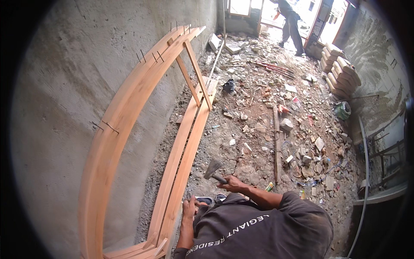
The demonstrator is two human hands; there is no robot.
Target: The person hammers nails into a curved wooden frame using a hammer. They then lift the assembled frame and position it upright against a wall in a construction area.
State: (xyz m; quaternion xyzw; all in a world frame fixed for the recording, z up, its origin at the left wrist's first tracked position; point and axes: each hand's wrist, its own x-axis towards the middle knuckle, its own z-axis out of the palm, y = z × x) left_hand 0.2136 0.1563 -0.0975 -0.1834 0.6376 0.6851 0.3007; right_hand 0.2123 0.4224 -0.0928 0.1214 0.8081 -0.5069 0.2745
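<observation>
My right hand [233, 184] is wrapped round the dark handle of a hatchet [212, 168], its grey, wide-bladed head pointing up and to the left over the ground. Close beside the near part of a wooden frame [181, 159], my left hand [189, 208] is closed, its fingers pinched together. What it holds is too small to make out. The frame has two long parallel planks low down, a tall plank side [125, 93] by the wall and slanted braces [198, 75] joining them at the far end. Several nails [142, 56] stick out of the upper side.
Broken bricks and rubble [258, 125] cover the floor, with a loose timber [277, 144] lying among them. Stacked sacks [340, 71] stand by the right wall. A grey pipe [365, 172] runs down the right side. Another person [292, 26] is at the far doorway.
</observation>
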